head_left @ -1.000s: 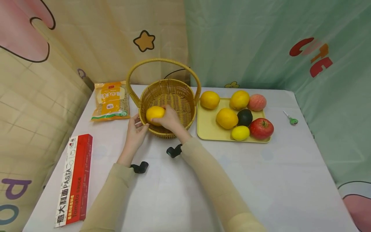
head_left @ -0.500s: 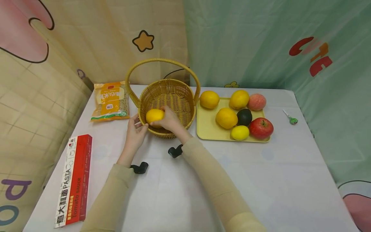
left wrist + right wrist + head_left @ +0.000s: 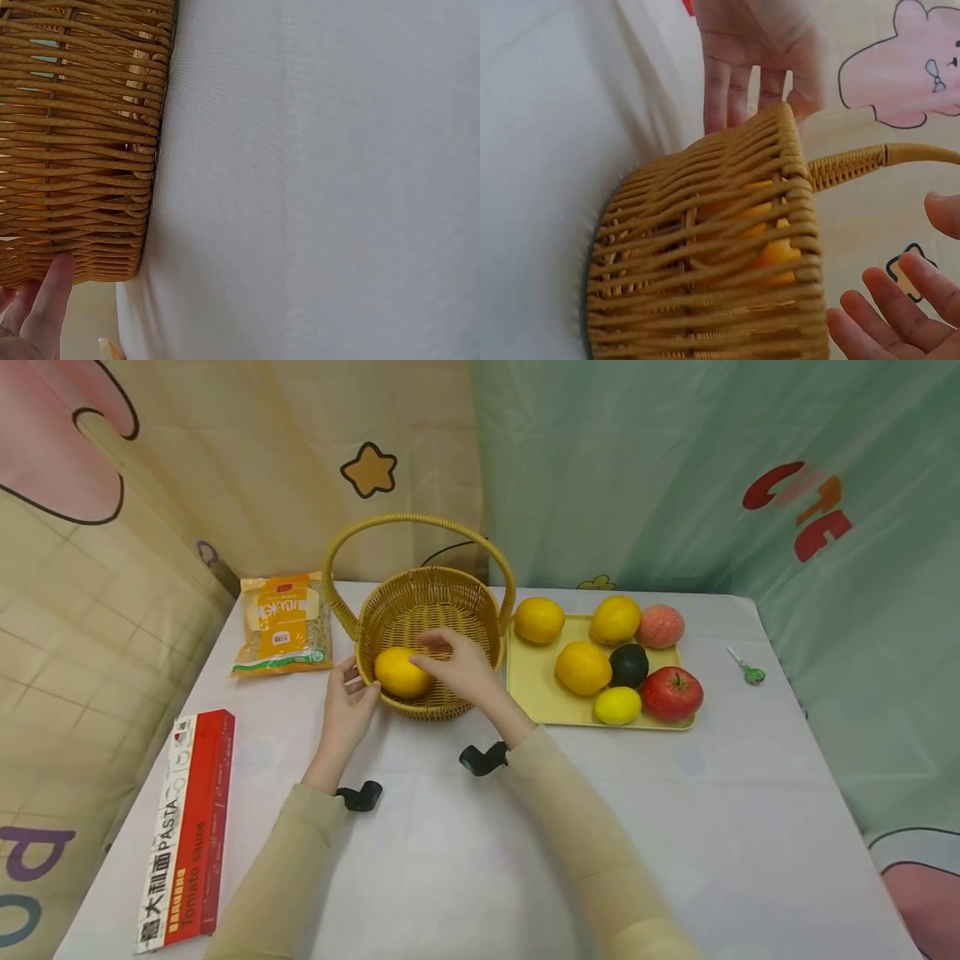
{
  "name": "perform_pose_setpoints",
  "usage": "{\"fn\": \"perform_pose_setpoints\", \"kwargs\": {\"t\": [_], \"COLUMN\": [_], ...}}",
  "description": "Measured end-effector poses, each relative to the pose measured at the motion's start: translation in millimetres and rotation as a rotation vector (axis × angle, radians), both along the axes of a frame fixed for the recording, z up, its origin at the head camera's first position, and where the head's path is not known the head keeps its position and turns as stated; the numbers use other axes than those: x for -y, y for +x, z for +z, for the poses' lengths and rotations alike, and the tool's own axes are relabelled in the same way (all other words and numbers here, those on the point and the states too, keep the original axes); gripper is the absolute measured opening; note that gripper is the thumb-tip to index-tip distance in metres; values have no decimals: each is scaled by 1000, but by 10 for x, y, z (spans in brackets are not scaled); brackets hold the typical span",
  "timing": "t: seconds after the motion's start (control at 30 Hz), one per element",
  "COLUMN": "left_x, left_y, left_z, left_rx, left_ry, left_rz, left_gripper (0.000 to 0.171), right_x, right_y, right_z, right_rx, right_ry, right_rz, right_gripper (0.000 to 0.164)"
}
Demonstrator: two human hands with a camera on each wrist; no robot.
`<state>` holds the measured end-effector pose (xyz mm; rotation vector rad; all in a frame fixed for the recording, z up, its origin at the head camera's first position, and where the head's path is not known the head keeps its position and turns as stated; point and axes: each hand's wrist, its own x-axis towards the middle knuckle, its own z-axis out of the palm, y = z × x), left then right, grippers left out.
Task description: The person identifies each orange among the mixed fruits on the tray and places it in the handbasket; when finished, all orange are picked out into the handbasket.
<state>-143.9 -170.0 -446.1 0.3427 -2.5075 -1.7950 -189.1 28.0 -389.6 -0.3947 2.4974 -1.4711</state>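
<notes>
A wicker basket with a tall arched handle stands at the back of the table. Inside, against its left front wall, lies a yellow-orange oval fruit, also glimpsed as fruit through the weave. My left hand holds the basket's left side, thumb at the rim and fingers along the outer wall; the left wrist view catches those fingers against the wicker. My right hand is over the basket, right of the fruit. In the right wrist view its fingers are spread and hold nothing.
Right of the basket, a yellow tray bears several yellow fruits, a dark green one, a pink one and a red apple. A lollipop lies farther right. Leftward are a grain bag and a pasta box.
My right hand has let go of the yellow-orange fruit, opened its fingers and drawn back to the right. The fruit rests slightly lower in the basket. My left hand stays put.
</notes>
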Motion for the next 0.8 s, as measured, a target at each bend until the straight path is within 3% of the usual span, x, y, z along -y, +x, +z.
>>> {"fn": "perform_pose_setpoints", "kwargs": {"t": [0.2,0.43,0.6,0.8], "left_x": [-6,21,12,3], "left_y": [-2,-2,3,-10], "left_z": [4,6,2,-5], "left_rx": [7,12,9,-2], "left_ry": [1,-15,-12,-21], "left_rz": [13,14,9,9], "left_gripper": [61,60,60,60], "right_x": [-495,-1112,-1445,-1769], "right_y": [101,163,230,259], "right_z": [36,24,-21,-84], "right_rx": [-24,-32,-77,-129], "right_ry": [-78,-98,-51,80], "right_rz": [-21,-124,-217,-320], "right_gripper": [41,41,41,45]}}
